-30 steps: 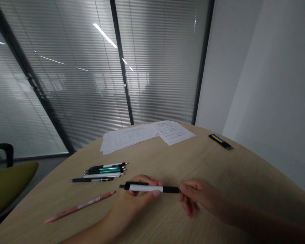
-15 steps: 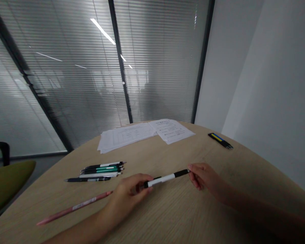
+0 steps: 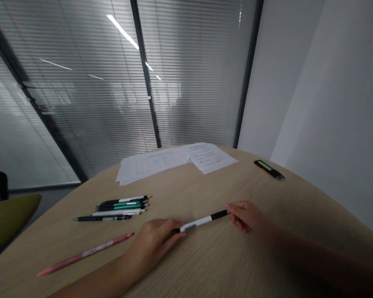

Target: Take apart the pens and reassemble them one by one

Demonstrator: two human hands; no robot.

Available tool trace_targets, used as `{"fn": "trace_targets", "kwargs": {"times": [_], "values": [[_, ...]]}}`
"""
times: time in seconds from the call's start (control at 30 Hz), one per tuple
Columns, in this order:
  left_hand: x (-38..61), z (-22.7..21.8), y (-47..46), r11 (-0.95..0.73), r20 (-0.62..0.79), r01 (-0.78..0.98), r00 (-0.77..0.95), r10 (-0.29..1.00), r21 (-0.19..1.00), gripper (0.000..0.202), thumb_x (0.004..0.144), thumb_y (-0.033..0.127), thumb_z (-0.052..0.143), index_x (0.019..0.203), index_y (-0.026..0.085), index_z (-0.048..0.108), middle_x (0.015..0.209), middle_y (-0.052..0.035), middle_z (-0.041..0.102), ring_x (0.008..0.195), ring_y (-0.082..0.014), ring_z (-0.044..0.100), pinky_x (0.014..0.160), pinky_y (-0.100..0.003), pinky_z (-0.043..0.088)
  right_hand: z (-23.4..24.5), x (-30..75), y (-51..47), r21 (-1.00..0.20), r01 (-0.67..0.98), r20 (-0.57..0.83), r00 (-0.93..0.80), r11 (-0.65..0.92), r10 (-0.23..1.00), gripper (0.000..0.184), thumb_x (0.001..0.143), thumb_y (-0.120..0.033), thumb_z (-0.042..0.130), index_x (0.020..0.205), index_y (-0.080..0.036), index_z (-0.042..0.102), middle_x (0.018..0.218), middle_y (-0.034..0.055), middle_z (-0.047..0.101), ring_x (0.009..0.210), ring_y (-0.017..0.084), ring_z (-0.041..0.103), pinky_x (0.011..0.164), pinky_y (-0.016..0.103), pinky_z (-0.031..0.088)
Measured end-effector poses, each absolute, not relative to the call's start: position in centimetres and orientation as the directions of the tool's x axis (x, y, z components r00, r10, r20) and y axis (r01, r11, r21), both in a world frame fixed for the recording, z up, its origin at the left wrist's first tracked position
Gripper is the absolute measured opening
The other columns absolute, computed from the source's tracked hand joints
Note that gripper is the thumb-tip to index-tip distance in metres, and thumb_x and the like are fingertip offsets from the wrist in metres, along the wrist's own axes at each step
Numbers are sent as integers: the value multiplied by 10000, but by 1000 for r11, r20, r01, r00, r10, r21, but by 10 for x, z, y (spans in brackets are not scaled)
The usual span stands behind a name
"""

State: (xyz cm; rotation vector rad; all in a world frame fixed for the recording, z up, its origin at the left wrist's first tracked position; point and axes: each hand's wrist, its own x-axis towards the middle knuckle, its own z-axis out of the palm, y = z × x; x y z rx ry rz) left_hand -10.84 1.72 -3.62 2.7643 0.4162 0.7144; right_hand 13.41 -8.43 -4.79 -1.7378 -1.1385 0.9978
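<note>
A white pen (image 3: 202,221) with a black grip stretches between my two hands, low over the table. My left hand (image 3: 157,240) pinches its black rear end between thumb and fingers. At the other end, my right hand (image 3: 244,215) has its thumb and forefinger closed on the tip. The pen's clip shows on its near side. Left of my left hand lies a pink pen (image 3: 87,253), apart from the fingers. Beyond that, several pens (image 3: 124,205) in black, white and green lie side by side.
White sheets of paper (image 3: 155,165) with print lie at the far side of the round wooden table (image 3: 186,190). A dark flat pack (image 3: 269,169) with a yellow and blue stripe lies at the right edge. At left stands a green chair (image 3: 12,219).
The pen has turned a little, and its clip now faces nearer me. My left fingers have closed further around its rear end. The whole view has shifted slightly.
</note>
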Motion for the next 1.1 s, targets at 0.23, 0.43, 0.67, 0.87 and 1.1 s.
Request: {"fn": "trace_targets", "kwargs": {"times": [0.23,0.43,0.67,0.87,1.1], "values": [[-109,-33,20,-856,332,222,853,402,466,195,816,285,469,919,201,612,778,-28,676,677,-158,625,618,-211,464,-47,126,-86,-930,252,-170,353,-268,920,385,772,-404,433,472,-162,455,364,-55,393,315,39,335,346,173,254],[-107,-27,18,-823,324,265,824,464,503,194,804,292,472,869,196,628,742,-25,677,649,-161,620,593,-210,465,-45,122,-87,-951,185,-175,343,-249,923,373,754,-433,453,494,-165,462,397,-48,414,345,48,373,364,175,279],[-110,-37,18,-944,571,117,771,282,309,140,797,206,503,897,193,601,785,-56,671,705,-168,622,634,-223,473,-39,114,-90,-953,114,-239,285,-280,928,391,817,-366,356,477,-176,375,354,-70,337,308,41,303,335,173,202],[-111,-37,15,-971,588,104,780,215,217,147,798,210,516,910,214,611,764,-51,678,693,-174,616,659,-269,465,-39,113,-92,-954,137,-217,301,-267,929,390,789,-414,394,480,-193,306,374,-93,254,304,32,226,332,184,157],[-108,-30,14,-809,388,249,778,495,532,176,745,306,542,861,235,654,741,-18,688,651,-165,623,601,-219,469,-42,111,-96,-959,202,-116,365,-200,924,404,734,-511,403,488,-198,334,397,-80,267,337,48,241,361,202,193]]}}
